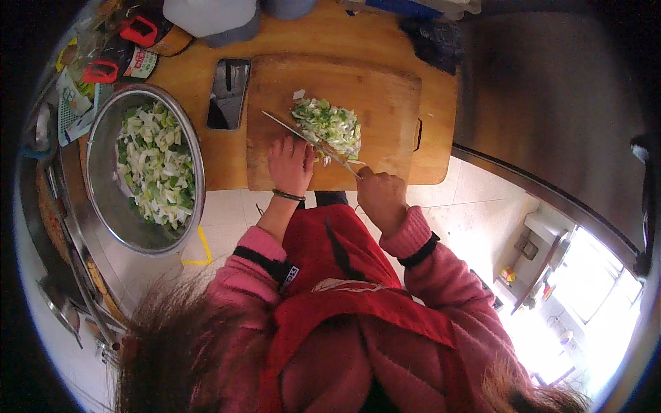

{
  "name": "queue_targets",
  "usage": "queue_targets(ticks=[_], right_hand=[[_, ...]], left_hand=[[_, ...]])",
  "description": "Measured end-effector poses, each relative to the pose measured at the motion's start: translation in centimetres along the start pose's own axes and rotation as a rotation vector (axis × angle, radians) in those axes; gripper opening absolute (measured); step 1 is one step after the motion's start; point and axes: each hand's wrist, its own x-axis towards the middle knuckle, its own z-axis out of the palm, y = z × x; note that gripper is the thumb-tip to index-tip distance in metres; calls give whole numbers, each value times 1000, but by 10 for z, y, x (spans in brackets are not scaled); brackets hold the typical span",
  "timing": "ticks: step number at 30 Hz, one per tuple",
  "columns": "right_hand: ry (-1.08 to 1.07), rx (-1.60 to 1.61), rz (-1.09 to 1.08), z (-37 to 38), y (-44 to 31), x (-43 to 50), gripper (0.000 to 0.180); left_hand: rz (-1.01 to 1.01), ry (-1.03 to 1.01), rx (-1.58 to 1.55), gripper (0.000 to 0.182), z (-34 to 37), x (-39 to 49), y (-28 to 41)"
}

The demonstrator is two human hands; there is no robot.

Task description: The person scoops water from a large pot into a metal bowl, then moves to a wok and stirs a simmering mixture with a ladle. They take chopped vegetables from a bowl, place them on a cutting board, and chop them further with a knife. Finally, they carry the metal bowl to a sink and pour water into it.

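A wooden cutting board (384,103) lies before me with a heap of chopped white and green leafy vegetable (328,124) at its middle. My right hand (381,193) is closed on the handle end of a kitchen knife (294,129) at the board's near edge. The blade slants up to the left along the heap's near left side, seen nearly edge-on. My left hand (292,162) rests just below the blade near the board's front edge, fingers close to it; whether it presses on anything cannot be told. A large metal bowl (199,206) at the left holds more chopped vegetable (157,170).
A smartphone (229,94) lies left of the board. Bottles with red handles (139,31), a white plastic jug (211,15) and packets (77,95) stand at the back left. A black plastic bag (431,41) lies at the back right, beside a dark metal surface (542,93).
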Motion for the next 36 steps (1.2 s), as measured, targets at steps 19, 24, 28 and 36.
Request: queue_targets(ticks=[19,24,28,36], right_hand=[[-34,75,22,8,2,7,20],[-23,50,35,22,-3,17,23],[30,128,-15,5,4,9,20],[47,136,25,28,-7,15,24]], left_hand=[[10,56,-98,16,2,-3,-7],[-18,12,-96,17,-1,1,-7],[-61,-1,-129,18,-3,-2,-8],[-72,-142,-159,22,-2,-6,-14]])
